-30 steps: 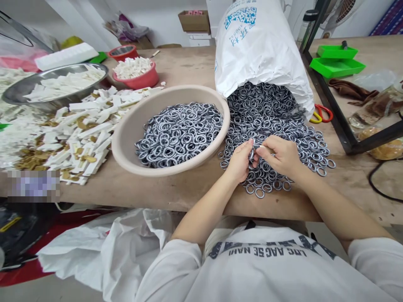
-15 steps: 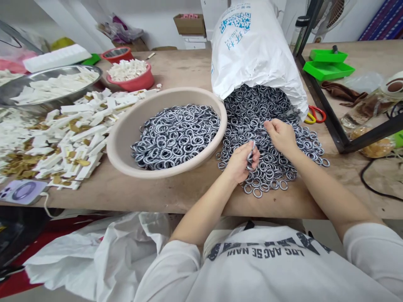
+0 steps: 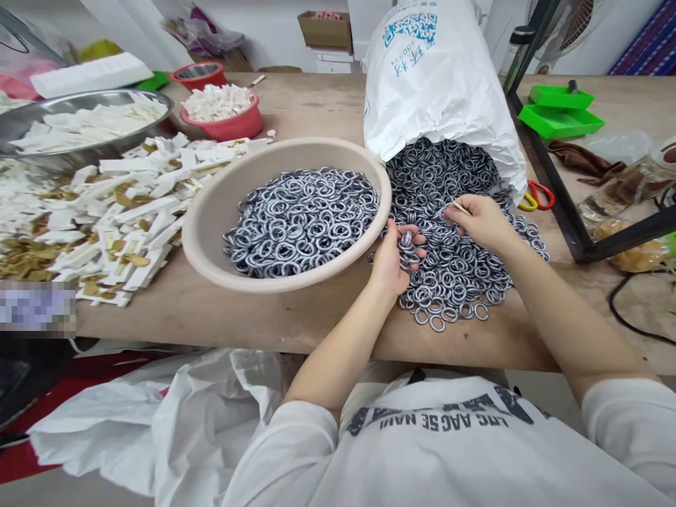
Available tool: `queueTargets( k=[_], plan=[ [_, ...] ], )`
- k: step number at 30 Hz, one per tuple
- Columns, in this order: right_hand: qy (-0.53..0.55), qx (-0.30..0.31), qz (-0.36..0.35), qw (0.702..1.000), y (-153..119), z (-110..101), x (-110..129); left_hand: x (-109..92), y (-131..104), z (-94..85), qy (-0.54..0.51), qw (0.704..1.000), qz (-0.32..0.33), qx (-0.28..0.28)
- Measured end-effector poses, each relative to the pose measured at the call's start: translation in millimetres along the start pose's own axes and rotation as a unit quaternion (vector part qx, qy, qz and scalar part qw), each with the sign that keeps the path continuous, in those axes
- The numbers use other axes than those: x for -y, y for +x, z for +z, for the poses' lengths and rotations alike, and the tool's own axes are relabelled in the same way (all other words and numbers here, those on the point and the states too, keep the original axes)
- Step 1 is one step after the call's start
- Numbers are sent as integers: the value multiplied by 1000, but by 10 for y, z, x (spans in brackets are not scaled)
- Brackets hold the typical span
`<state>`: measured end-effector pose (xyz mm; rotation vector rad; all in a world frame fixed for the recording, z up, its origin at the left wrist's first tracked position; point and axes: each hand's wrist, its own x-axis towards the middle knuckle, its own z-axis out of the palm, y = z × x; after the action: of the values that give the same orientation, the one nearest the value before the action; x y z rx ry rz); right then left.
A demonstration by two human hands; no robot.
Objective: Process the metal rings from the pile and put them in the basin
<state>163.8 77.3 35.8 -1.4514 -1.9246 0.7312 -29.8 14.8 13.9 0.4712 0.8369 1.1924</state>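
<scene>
Several grey rings (image 3: 408, 251) lie in the cupped palm of my left hand (image 3: 389, 264), whose fingers curl up around them close to the right rim of the beige basin (image 3: 211, 264). Pinched in my right hand (image 3: 482, 224) is a thin pale stick (image 3: 462, 208), its far end hidden by the fingers. That hand is above a loose heap of grey rings (image 3: 454, 282), which spills from the mouth of a white sack (image 3: 433, 91). More of the same rings (image 3: 301, 225) fill much of the basin.
White and gold pieces (image 3: 142, 218) are heaped on the left, by a metal bowl (image 3: 167, 116) and a red bowl (image 3: 227, 128) of white pieces. To the right are red-yellow scissors (image 3: 539, 196), a black metal frame (image 3: 560, 211) and green trays (image 3: 562, 121).
My left hand has moved left towards the basin and turned its palm up, showing the rings in it. The pale stick now shows in my right hand, which has hardly moved.
</scene>
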Motion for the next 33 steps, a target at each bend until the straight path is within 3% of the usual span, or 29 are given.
queueTargets(
  k=[4,6,10,14,19,24,27,30,33],
  plan=[
    [107,93,-24,990,-420,-43,199,99,-40,39,89,996,5,31],
    [163,105,-20,981,-515,2,263,168,-66,62,138,989,24,55],
    [287,42,9,957,-515,129,275,283,-86,94,175,979,41,96],
    [324,-14,26,946,-520,204,242,330,-96,121,173,976,26,127],
    [353,26,5,935,-608,260,222,306,-139,178,135,986,26,92],
    [394,10,11,919,-548,374,197,252,-161,214,110,992,-9,66],
    [320,-23,3,947,-521,331,187,214,-162,207,94,992,-29,76],
    [137,-64,-81,985,-579,201,204,180,-163,190,79,992,-43,86],
    [-15,-49,-154,987,-674,110,246,177,-162,175,69,994,-38,71]
  ],
)
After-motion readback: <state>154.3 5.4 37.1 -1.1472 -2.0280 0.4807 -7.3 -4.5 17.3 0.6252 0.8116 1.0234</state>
